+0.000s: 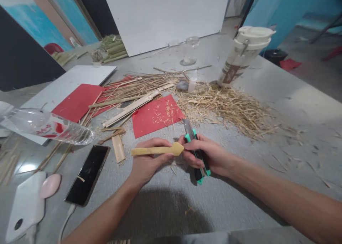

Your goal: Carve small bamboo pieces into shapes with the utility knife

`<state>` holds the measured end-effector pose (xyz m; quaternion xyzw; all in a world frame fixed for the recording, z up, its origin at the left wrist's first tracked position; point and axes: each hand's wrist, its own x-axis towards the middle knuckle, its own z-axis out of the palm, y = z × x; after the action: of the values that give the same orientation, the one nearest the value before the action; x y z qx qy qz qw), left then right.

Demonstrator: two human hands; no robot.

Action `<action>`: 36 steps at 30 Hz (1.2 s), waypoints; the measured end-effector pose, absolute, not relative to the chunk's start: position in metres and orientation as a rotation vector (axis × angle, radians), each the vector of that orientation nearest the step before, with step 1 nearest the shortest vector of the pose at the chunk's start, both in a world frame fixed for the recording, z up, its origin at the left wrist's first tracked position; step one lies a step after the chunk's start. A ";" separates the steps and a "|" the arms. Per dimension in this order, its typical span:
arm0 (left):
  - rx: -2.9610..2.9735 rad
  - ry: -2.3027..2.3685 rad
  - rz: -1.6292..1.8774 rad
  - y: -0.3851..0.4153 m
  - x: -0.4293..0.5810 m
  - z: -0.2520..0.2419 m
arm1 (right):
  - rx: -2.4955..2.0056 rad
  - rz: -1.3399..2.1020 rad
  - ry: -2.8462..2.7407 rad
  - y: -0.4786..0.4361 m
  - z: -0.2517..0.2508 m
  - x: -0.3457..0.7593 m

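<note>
Near the centre, my left hand [149, 162] pinches a flat yellowish strip [155, 151] between thumb and fingers. The strip lies roughly level, and its wider, pointed end faces right. My right hand [201, 151] is wrapped round a black and green utility knife [198, 158] with its blade out, pointing up and away from me. My right fingertips are right beside the strip's pointed tip; whether they touch it I cannot tell. Just beyond my hands lies a red sheet [157, 117] with thin curled shavings on it.
A straw pile [229, 108] spreads at the right, below a white tumbler [244, 55]. Sticks [139, 87] lie behind the red sheet. At the left are a plastic bottle [50, 126], a black phone [87, 174] with a cable and a white device [28, 204].
</note>
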<state>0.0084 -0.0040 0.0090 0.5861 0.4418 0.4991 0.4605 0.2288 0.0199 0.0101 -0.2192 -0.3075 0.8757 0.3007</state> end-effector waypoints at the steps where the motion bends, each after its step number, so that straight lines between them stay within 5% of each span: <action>1: 1.437 1.090 1.224 -0.004 0.008 0.009 | -0.583 2.324 -0.811 0.020 0.010 0.229; 26: 1.128 0.829 1.246 -0.010 0.021 0.009 | -0.777 1.985 -1.250 0.010 0.016 0.226; 36: 0.878 0.673 1.187 -0.010 0.017 0.010 | -0.864 1.067 -2.004 0.024 0.039 0.256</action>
<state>0.0169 -0.0103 0.0105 0.3924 0.3008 0.5303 0.6887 0.2564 0.0240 0.0389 -0.3333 -0.7732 0.4117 0.3487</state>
